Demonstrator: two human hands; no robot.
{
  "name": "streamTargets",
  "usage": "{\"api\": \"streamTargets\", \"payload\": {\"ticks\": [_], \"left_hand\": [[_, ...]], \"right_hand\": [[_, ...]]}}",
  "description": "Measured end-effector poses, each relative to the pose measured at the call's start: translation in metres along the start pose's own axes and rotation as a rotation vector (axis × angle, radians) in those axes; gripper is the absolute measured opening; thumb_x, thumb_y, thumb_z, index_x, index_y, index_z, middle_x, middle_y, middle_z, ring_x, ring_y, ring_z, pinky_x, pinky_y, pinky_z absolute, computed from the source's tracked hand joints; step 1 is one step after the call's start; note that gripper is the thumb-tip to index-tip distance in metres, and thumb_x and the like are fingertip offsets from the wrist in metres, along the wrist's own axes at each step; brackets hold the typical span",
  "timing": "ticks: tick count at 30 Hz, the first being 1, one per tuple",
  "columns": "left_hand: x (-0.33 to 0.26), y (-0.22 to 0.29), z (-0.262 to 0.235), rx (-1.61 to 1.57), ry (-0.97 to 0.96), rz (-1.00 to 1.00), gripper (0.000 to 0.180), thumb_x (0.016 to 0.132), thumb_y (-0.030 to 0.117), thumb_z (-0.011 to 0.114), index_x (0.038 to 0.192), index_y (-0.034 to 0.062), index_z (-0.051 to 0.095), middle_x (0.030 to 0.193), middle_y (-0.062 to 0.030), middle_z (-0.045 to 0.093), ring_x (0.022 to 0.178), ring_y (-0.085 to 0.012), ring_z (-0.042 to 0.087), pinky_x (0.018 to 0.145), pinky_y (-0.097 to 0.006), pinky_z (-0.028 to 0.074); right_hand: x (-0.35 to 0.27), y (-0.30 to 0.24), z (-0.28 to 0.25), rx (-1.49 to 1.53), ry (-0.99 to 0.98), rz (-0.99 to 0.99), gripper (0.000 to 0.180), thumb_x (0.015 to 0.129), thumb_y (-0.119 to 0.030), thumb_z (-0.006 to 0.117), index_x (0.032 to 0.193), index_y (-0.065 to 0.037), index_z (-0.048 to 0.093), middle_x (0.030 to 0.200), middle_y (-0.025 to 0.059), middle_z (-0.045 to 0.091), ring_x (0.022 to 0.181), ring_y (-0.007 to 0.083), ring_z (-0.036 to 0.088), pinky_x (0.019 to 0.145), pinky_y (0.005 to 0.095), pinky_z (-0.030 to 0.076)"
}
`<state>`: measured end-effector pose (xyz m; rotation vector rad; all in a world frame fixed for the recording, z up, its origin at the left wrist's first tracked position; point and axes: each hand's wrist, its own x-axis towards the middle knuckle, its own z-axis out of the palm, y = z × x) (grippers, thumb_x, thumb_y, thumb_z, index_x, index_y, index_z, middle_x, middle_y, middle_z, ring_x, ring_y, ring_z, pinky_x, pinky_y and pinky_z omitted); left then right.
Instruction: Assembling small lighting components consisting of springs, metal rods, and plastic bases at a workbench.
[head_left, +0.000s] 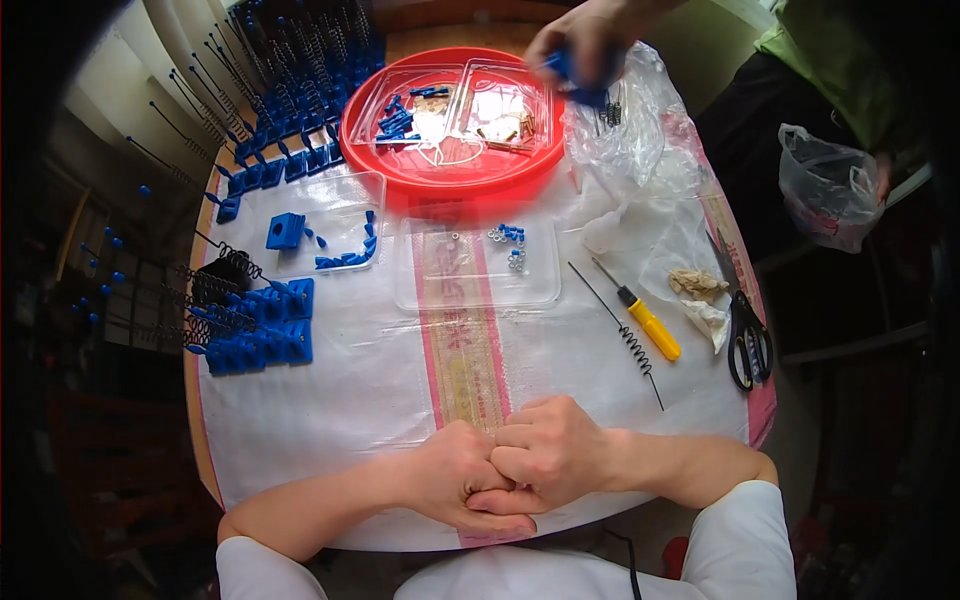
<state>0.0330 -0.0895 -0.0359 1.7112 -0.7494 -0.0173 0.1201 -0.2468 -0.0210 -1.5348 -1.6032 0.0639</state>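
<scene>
Near the table's front edge, my left hand (455, 478) and my right hand (548, 455) are pressed together, both with curled fingers. The right hand's fingers close against the left hand, whose thumb side faces me. Anything between them is hidden. Closest to my right hand lies a black coil spring with long straight ends (636, 352). Beside it is a screwdriver (655, 330) with a yellow handle. Ahead of my hands sits a clear plastic lid (420, 280) holding small blue and white pieces (510, 240).
Blue bases with springs (262, 330) stand at left, with more behind. A clear tray (340, 200) holds blue parts. At the back is a red round tray (370, 170). Black scissors (748, 345) lie right. Another person's hand (585, 45) holds a blue part above plastic bags (640, 130).
</scene>
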Motion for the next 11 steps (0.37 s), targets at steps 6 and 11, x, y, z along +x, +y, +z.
{"api": "streamTargets", "payload": {"ticks": [6, 11], "left_hand": [[0.0022, 0.0057, -0.007, 0.0, -0.074, -0.012, 0.026, 0.077, 0.026, 0.084, 0.067, 0.0097, 0.067, 0.068, -0.0034, 0.064, 0.06, -0.0245, 0.064, 0.048, -0.034, 0.047], [-0.0012, -0.0011, 0.0011, 0.011, -0.008, -0.008, 0.032, 0.079, 0.038, 0.079, 0.063, 0.0125, 0.067, 0.058, 0.0001, 0.06, 0.052, -0.0225, 0.058, 0.044, -0.035, 0.042]], "right_hand": [[-0.0004, 0.0001, 0.0005, 0.002, 0.001, 0.0, 0.042, 0.075, -0.035, 0.076, 0.055, -0.014, 0.046, 0.053, -0.0011, 0.046, 0.042, 0.0165, 0.048, 0.039, 0.0311, 0.035], [-0.0009, 0.0001, 0.001, -0.003, 0.0, -0.005, 0.041, 0.075, -0.036, 0.077, 0.057, -0.014, 0.047, 0.054, -0.0012, 0.047, 0.043, 0.0168, 0.048, 0.04, 0.0319, 0.036]]}}
